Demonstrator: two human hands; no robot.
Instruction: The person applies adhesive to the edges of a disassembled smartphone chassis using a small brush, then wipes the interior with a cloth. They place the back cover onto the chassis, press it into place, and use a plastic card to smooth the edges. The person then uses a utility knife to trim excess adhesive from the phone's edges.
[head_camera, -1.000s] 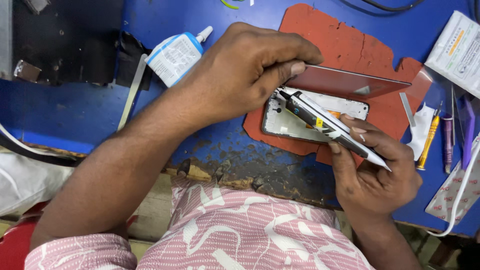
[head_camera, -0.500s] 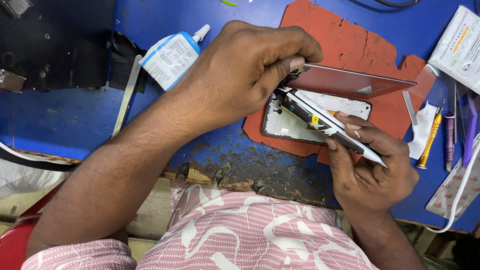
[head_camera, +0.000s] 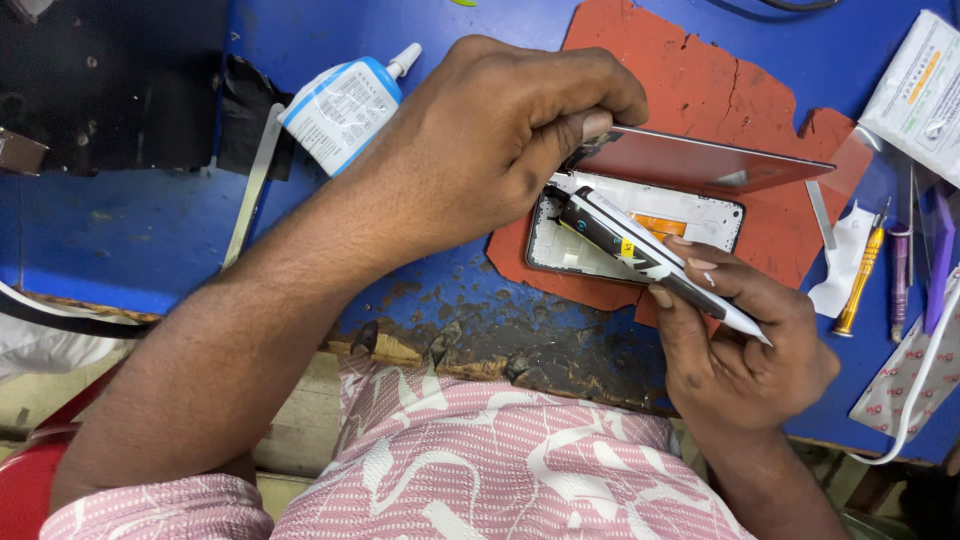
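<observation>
At frame centre, the left hand (head_camera: 500, 150) pinches the near end of a thin reddish panel (head_camera: 700, 160), lifted at an angle above the open phone frame (head_camera: 640, 235). The phone frame lies on a worn red mat (head_camera: 700, 70). The right hand (head_camera: 740, 340), lower right, grips a white-and-black tube (head_camera: 640, 250) with closed fingers, its tip at the frame's left end. A blue-and-white glue bottle (head_camera: 345, 105) lies at upper left.

Your left hand (head_camera: 500, 150) reaches across to frame centre, forearm running from lower left, fingers curled and thumb pinched tight. Your right hand (head_camera: 745, 345), at lower right, clasps with fingertips, wrist bent upward.
</observation>
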